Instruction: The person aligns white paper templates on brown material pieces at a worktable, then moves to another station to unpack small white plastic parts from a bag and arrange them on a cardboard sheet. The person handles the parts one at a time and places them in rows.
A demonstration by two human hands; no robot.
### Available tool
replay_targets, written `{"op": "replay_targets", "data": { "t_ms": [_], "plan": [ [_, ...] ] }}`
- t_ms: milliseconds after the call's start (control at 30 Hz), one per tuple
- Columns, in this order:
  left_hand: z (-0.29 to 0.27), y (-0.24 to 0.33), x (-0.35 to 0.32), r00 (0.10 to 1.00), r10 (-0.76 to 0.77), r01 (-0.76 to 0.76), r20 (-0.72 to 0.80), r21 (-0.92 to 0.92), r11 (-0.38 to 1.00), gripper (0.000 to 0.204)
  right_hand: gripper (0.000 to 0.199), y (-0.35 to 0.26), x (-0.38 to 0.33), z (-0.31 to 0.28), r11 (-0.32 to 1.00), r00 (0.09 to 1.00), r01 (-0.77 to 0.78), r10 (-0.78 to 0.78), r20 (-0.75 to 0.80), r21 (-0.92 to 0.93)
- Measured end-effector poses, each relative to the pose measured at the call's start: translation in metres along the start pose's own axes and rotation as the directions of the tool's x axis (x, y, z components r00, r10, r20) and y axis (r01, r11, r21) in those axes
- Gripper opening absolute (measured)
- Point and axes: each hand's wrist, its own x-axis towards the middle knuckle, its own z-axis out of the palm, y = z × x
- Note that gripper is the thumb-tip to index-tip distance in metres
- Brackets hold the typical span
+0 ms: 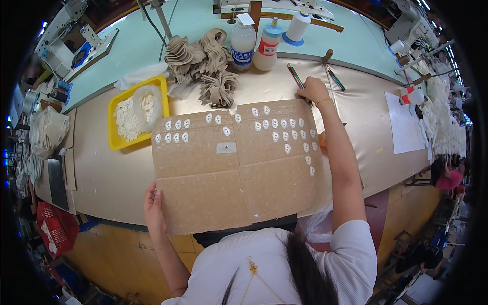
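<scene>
My left hand [154, 204] grips the left edge of a brown cardboard sheet [203, 195], thumb on top, its other fingers partly hidden. The sheet lies in front of me, creased into quarters. Several small white oval pieces with dark holes [275, 123] sit in rows on its far half, beside a small grey patch [226, 148]. Beyond the sheet's far right corner, my right hand [314, 90] is closed, its fingertips at the near end of a dark green pencil [295, 75] lying on the table.
A yellow tray [113, 122] of white pieces stands left, near stacked beige fabric strips [203, 61]. Two bottles [243, 44] [268, 46] and a white thread cone [298, 26] stand behind. More pens [335, 79] and white paper [405, 122] lie right. Sewing machines [56, 48] border the table.
</scene>
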Motion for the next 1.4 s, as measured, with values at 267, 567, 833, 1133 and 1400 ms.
{"op": "replay_targets", "data": {
  "t_ms": [267, 567, 833, 1133, 1400],
  "plan": [
    [0.012, -0.019, -0.008, 0.999, -0.032, 0.032, -0.001, -0.040, 0.999, 0.042, 0.034, 0.004, 0.035, -0.004, 0.990, 0.997, 0.082, -0.080, 0.018, -0.118],
    [0.017, 0.001, -0.025, 0.922, 0.304, -0.139, -0.238, 0.531, 0.836, 0.052, 0.029, 0.029, 0.004, -0.034, 0.963, 1.000, 0.020, -0.020, -0.002, 0.268],
    [0.044, 0.051, -0.056, 0.909, 0.412, -0.410, -0.058, 0.050, 0.911, 0.038, 0.019, -0.045, -0.158, -0.095, 0.337, 0.989, 0.045, -0.146, 0.005, 0.940],
    [0.055, 0.045, -0.080, 0.974, 0.083, 0.035, 0.210, -0.503, 0.864, 0.030, 0.028, -0.267, -0.279, -0.038, 0.495, 0.490, 0.522, -0.840, 0.231, 0.694],
    [-0.142, -0.053, -0.119, 0.838, 0.009, -0.187, -0.546, -0.272, 0.944, 0.034, 0.028, -0.312, -0.334, -0.002, 0.418, 0.348, 0.642, -0.906, 0.241, 0.643]
  ]
}}
